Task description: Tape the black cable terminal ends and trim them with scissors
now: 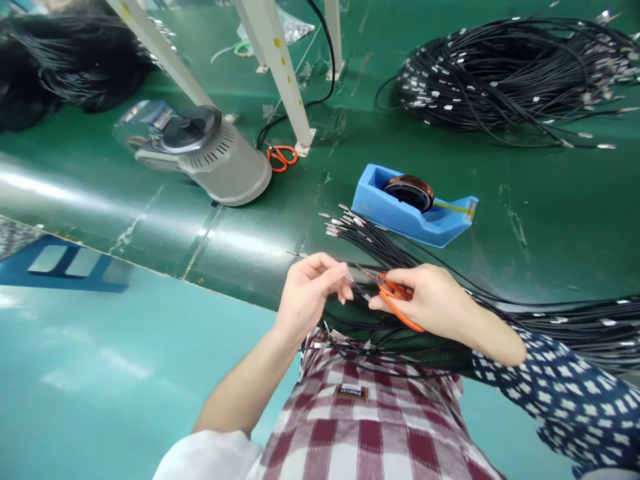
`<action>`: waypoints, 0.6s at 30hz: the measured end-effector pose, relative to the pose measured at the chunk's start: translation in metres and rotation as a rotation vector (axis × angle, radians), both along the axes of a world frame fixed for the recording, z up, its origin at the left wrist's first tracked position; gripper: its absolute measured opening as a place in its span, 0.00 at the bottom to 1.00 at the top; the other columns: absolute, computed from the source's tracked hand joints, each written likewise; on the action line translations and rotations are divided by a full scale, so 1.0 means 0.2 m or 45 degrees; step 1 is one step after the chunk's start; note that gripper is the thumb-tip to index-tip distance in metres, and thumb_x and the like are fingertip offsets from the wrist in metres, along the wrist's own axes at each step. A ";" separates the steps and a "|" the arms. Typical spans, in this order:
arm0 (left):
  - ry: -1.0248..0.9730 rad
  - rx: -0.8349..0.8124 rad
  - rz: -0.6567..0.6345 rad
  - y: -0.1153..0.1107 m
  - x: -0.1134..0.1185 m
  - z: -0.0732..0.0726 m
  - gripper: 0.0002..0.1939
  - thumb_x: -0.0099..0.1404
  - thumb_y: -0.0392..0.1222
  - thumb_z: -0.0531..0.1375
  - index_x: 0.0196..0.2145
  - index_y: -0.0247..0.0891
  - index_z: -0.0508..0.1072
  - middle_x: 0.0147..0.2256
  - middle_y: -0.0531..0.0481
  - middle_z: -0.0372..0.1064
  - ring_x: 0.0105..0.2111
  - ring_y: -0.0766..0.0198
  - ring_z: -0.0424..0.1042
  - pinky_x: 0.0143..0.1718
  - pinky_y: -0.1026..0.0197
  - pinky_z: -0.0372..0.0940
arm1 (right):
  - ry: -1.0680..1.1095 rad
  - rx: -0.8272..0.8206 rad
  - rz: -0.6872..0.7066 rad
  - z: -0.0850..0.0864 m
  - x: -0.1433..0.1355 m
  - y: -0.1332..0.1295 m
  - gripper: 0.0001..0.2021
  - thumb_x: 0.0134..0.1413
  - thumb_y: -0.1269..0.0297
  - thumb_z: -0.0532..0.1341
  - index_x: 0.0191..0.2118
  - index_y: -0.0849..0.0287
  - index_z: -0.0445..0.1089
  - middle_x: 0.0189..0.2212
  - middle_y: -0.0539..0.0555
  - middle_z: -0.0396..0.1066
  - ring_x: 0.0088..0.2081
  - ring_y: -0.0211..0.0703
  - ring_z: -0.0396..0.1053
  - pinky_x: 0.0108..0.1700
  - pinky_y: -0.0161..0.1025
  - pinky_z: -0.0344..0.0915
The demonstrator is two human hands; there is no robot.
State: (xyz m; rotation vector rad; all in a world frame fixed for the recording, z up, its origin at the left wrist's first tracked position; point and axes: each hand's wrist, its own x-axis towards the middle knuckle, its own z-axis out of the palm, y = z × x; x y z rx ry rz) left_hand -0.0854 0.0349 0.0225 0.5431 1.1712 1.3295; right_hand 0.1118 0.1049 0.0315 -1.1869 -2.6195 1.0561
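Note:
My left hand (311, 287) is closed, thumb and fingers pinching a thin black cable (359, 289) near one end. My right hand (430, 297) is wrapped round orange-handled scissors (400, 312), with the blades pointing left toward the pinched cable. The right thumb lies close to a pale tag on that cable; whether it touches is unclear. Just beyond the hands lies a bundle of black cables (385, 247) with silvery tips. Behind it a blue tape dispenser (415, 223) carries a roll of amber tape (411, 192). More cables hang over the table edge against the checked apron (350, 427).
A grey round machine (225, 167) stands on the green table (320, 180) at left, beside a second pair of orange scissors (283, 159). White posts (285, 73) rise behind. A large coil of black cables (500, 80) lies far right, with dark wire bundles (80, 60) far left.

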 end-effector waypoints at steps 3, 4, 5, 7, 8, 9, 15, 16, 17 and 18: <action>0.017 0.034 0.016 -0.01 0.01 0.00 0.11 0.58 0.42 0.68 0.25 0.33 0.74 0.22 0.51 0.73 0.20 0.67 0.72 0.22 0.66 0.66 | -0.040 0.037 0.024 0.01 0.00 -0.02 0.24 0.54 0.39 0.59 0.22 0.55 0.66 0.15 0.46 0.59 0.19 0.35 0.49 0.24 0.36 0.44; 0.023 0.045 0.023 -0.01 0.01 0.00 0.11 0.59 0.41 0.68 0.25 0.34 0.74 0.22 0.51 0.73 0.20 0.66 0.73 0.22 0.66 0.66 | -0.042 0.043 0.030 0.01 -0.01 -0.02 0.24 0.54 0.39 0.59 0.22 0.55 0.65 0.15 0.46 0.59 0.19 0.35 0.49 0.24 0.36 0.44; 0.027 0.054 0.029 -0.01 0.02 -0.01 0.10 0.59 0.41 0.68 0.25 0.34 0.74 0.21 0.51 0.73 0.21 0.66 0.73 0.23 0.66 0.67 | -0.041 0.047 0.033 0.02 -0.01 -0.03 0.24 0.54 0.39 0.59 0.21 0.55 0.64 0.15 0.46 0.59 0.19 0.35 0.49 0.24 0.36 0.44; 0.026 0.066 0.042 -0.02 0.03 -0.01 0.10 0.59 0.41 0.68 0.26 0.34 0.74 0.21 0.50 0.73 0.21 0.66 0.73 0.23 0.66 0.67 | -0.040 0.039 0.035 0.02 -0.01 -0.03 0.25 0.55 0.39 0.59 0.20 0.56 0.62 0.15 0.46 0.59 0.18 0.34 0.49 0.24 0.36 0.44; 0.021 0.070 0.047 -0.02 0.03 -0.01 0.10 0.59 0.41 0.68 0.26 0.34 0.74 0.21 0.50 0.73 0.21 0.66 0.73 0.23 0.66 0.68 | -0.042 0.026 0.034 0.02 -0.02 -0.02 0.26 0.55 0.39 0.58 0.20 0.56 0.62 0.15 0.46 0.59 0.18 0.34 0.49 0.24 0.36 0.44; 0.016 0.073 0.050 -0.02 0.03 -0.01 0.10 0.59 0.41 0.68 0.26 0.34 0.74 0.22 0.50 0.73 0.21 0.65 0.74 0.23 0.65 0.68 | -0.044 0.005 0.033 0.02 -0.02 -0.02 0.26 0.55 0.39 0.58 0.20 0.56 0.62 0.15 0.46 0.59 0.18 0.34 0.49 0.24 0.36 0.44; -0.015 0.091 0.063 -0.03 0.03 -0.03 0.09 0.59 0.41 0.68 0.27 0.34 0.74 0.22 0.50 0.74 0.22 0.64 0.75 0.24 0.65 0.69 | -0.026 -0.231 0.020 0.00 -0.02 -0.02 0.27 0.52 0.39 0.61 0.19 0.57 0.60 0.15 0.44 0.56 0.19 0.33 0.49 0.22 0.34 0.43; -0.017 0.098 0.066 -0.03 0.03 -0.03 0.09 0.59 0.41 0.68 0.27 0.34 0.74 0.22 0.50 0.74 0.23 0.64 0.75 0.25 0.64 0.69 | -0.008 -0.305 0.006 -0.01 -0.02 -0.02 0.27 0.51 0.39 0.61 0.19 0.57 0.59 0.15 0.44 0.54 0.20 0.33 0.48 0.21 0.34 0.43; -0.018 0.102 0.067 -0.04 0.04 -0.04 0.10 0.59 0.41 0.69 0.26 0.34 0.74 0.23 0.50 0.74 0.23 0.64 0.75 0.25 0.64 0.69 | 0.017 -0.409 -0.007 -0.01 -0.02 -0.02 0.27 0.50 0.39 0.62 0.19 0.58 0.58 0.15 0.44 0.53 0.20 0.32 0.48 0.21 0.33 0.43; -0.017 0.104 0.064 -0.04 0.04 -0.04 0.10 0.58 0.42 0.69 0.26 0.35 0.74 0.23 0.50 0.74 0.23 0.64 0.75 0.25 0.64 0.69 | 0.050 -0.548 -0.017 -0.02 -0.02 -0.02 0.27 0.49 0.39 0.63 0.19 0.57 0.58 0.15 0.43 0.52 0.19 0.32 0.48 0.20 0.33 0.43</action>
